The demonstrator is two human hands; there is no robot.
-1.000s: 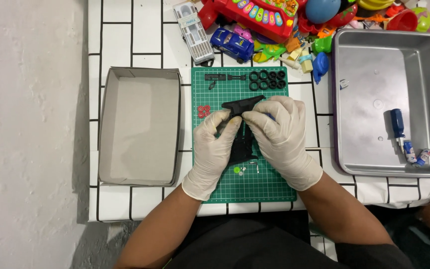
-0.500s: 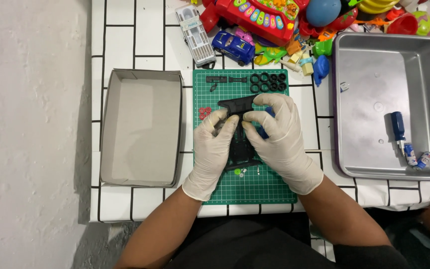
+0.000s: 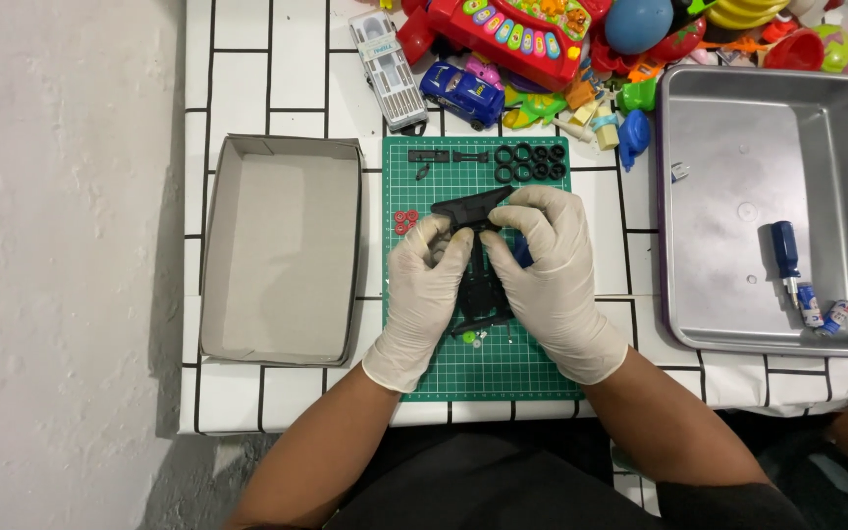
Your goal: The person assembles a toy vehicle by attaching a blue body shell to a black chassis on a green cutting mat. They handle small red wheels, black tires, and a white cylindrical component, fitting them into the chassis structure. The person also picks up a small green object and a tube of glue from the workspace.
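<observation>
Over the green cutting mat (image 3: 532, 368) on the tiled worktop (image 3: 287, 59), our gloved left hand (image 3: 427, 290) and right hand (image 3: 550, 275) both grip a black toy car body (image 3: 471, 208). Black tyres (image 3: 530, 163) lie beyond; a grey box (image 3: 282, 250) sits left.

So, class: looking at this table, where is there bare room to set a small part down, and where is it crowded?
Free: the inside of the cardboard box left of the green mat, and most of the metal tray floor apart from the screwdriver. Crowded: the toy pile along the far edge, and mid-mat under both hands.
</observation>
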